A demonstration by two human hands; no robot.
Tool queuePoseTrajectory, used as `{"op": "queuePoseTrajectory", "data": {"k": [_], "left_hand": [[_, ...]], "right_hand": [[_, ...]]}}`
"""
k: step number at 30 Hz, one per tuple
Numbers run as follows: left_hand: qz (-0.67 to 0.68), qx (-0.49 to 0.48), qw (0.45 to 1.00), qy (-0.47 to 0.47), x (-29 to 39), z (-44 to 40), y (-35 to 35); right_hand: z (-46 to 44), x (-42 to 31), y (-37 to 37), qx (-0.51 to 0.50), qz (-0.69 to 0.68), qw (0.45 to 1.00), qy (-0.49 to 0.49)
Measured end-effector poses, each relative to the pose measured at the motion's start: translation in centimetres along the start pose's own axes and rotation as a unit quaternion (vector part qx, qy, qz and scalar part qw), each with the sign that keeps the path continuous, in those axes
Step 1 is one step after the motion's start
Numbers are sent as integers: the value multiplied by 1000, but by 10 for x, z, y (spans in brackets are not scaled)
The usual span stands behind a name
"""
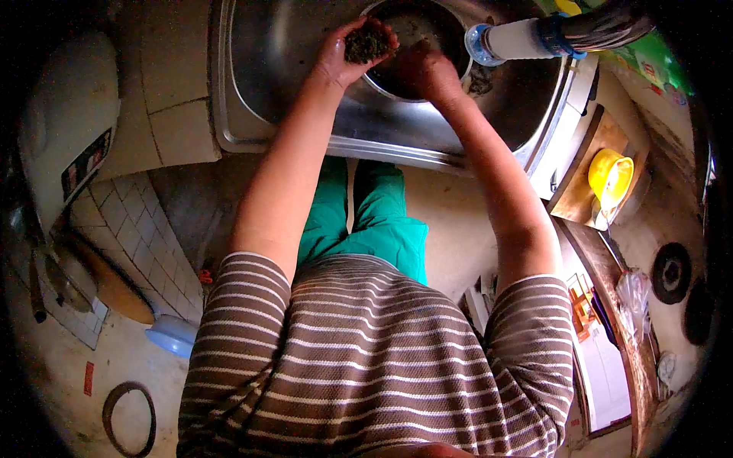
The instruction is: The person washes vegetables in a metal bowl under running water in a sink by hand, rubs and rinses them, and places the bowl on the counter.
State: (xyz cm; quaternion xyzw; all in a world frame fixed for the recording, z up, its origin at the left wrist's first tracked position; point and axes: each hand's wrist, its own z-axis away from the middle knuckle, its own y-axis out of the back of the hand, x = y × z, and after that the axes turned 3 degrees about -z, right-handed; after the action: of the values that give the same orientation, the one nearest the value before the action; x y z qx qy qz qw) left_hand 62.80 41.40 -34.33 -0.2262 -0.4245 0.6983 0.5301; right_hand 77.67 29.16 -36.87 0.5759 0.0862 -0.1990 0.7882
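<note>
A clump of dark green, wet-looking leafy matter [368,43] rests in my left hand [340,57], whose fingers curl up around it at the left rim of a round basin. My right hand [434,70] reaches down over the right part of the same basin [383,92], its fingers dim against the dark inside, so what they hold, if anything, cannot be made out. The basin stands in a metal sink [286,72]. More dark scraps [481,79] lie in the sink just right of the basin.
A thick white pipe or tap [519,40] juts in from the upper right, close to my right hand. The sink's metal front edge [397,153] runs below my forearms. To the right, a yellow bowl [611,177] sits on a wooden board [578,191].
</note>
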Motion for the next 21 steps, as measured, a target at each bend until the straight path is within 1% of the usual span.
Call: {"op": "queuePoseTrajectory", "data": {"k": [1,3,6,7,8,10,12,13,14,15,16,18,19,21], "left_hand": [[0,1,1000,0,0,-1,2],[8,-33,999,2,1,-3,6],[10,-7,1000,4,3,-3,3],[9,-7,1000,4,3,-3,3],[11,-8,1000,2,2,-2,2],[13,-9,1000,0,3,-2,2],[19,-26,999,7,4,-2,2],[19,-26,999,7,4,-2,3],[10,-22,1000,7,4,-2,3],[1,-18,1000,6,5,-2,2],[2,-19,1000,5,5,-1,2],[-6,-9,1000,-9,3,0,2],[-5,-9,1000,-10,3,-1,2],[-5,0,1000,-8,2,-2,1]], "right_hand": [[-3,3,5,53,-50,997,-4],[-10,7,18,161,-150,976,4],[-15,-3,46,194,-6,981,29],[-20,2,40,194,-7,980,29],[-29,9,30,203,30,977,64],[-32,16,11,211,68,970,100],[-28,15,0,182,-1,977,112],[-23,12,-2,181,-1,977,112],[-16,7,-5,143,-101,980,97],[-9,5,-8,103,-199,971,81],[-4,4,-11,102,-198,971,82],[7,-1,-13,34,-93,986,132],[10,-1,-10,34,-92,986,133],[13,-1,-1,-35,-75,985,152]]}}
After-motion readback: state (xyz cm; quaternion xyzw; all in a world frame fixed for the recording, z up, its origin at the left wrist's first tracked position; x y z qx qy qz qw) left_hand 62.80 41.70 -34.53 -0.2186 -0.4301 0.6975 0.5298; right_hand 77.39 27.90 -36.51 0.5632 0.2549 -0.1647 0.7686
